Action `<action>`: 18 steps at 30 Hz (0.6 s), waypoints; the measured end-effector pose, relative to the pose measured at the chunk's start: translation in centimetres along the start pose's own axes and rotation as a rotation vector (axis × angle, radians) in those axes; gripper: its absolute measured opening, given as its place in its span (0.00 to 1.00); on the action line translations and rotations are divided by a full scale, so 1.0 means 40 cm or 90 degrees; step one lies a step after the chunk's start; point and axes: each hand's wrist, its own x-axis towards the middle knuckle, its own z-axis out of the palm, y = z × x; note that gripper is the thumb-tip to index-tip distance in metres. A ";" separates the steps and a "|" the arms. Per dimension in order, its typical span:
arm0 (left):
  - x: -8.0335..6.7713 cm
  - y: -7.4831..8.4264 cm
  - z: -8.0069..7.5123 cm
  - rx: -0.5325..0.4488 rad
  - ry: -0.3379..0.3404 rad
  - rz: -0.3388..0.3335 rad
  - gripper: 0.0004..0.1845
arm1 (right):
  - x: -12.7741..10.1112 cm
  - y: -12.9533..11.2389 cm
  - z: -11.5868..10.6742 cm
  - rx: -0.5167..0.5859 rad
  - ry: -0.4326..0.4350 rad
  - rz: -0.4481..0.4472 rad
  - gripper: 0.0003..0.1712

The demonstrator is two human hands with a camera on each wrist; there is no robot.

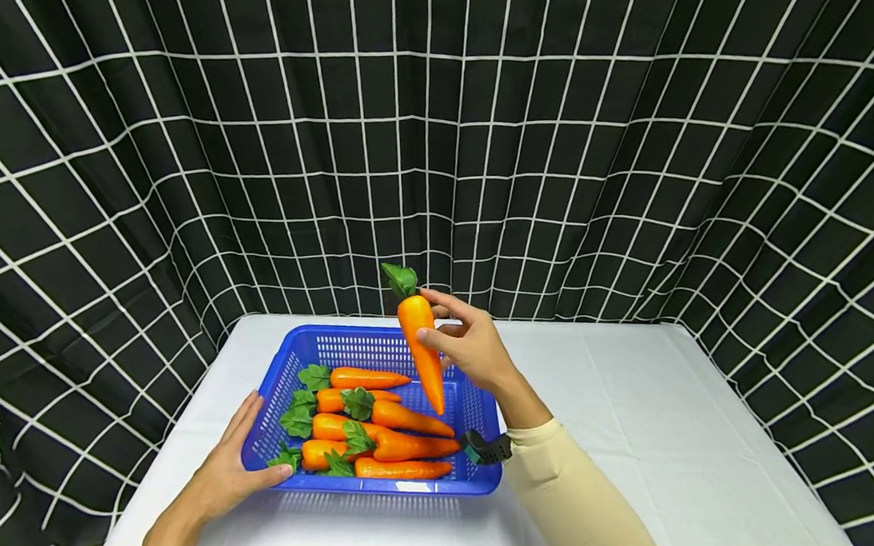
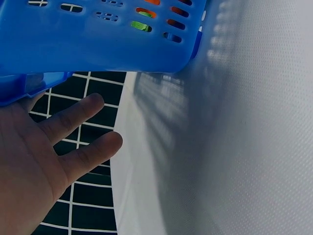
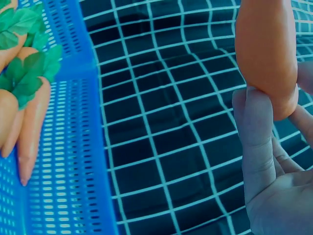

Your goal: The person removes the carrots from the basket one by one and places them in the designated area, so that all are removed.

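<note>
My right hand (image 1: 481, 352) pinches an orange carrot (image 1: 419, 341) between thumb and fingers, above the right part of a blue plastic basket (image 1: 397, 485). Its leafy green top points up and its tip slants down. In the right wrist view, thumb and fingers press on opposite sides of the carrot (image 3: 266, 49). At the basket's left side rests my left hand (image 1: 227, 469), its thumb on the front left corner of the rim. The left wrist view shows two straight, spread fingers of that hand (image 2: 29, 166) beside the basket wall (image 2: 98, 51).
Several more carrots (image 1: 410, 448) with green leaves lie in the basket, mostly left and front. The basket stands on a table with a white cloth (image 1: 641, 411). A black curtain with a white grid (image 1: 429, 140) encloses the table's back and sides.
</note>
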 end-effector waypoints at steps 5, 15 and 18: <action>0.000 -0.002 0.001 -0.008 -0.001 0.004 0.58 | -0.021 -0.024 -0.013 0.001 0.009 -0.033 0.32; -0.002 -0.001 0.000 -0.008 -0.002 0.000 0.58 | -0.053 -0.038 -0.042 0.010 0.034 -0.057 0.33; -0.001 -0.001 0.001 -0.006 -0.003 -0.001 0.58 | -0.063 -0.040 -0.051 0.024 0.044 -0.055 0.33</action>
